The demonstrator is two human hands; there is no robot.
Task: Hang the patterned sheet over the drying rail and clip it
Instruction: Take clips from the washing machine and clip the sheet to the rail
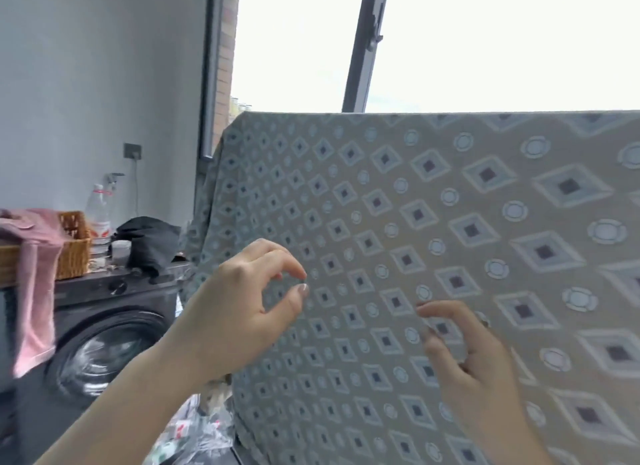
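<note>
The patterned sheet (433, 201), beige with blue diamonds and circles, hangs draped over a rail that stays hidden under its top fold, filling the right half of the view. My left hand (239, 312) hovers in front of the sheet near its left edge, fingers curled and apart, thumb and forefinger close but holding nothing. My right hand (464, 357) is lower and to the right, fingers spread and bent, fingertips at or just off the cloth. No clip is visible.
A dark washing machine (104, 329) stands at the left. On it sit a wicker basket (71, 246) with pink cloth (34, 284), a plastic bottle (98, 215) and a black cloth (149, 243). Plastic bags (194, 430) lie on the floor. A bright window (485, 42) is behind the sheet.
</note>
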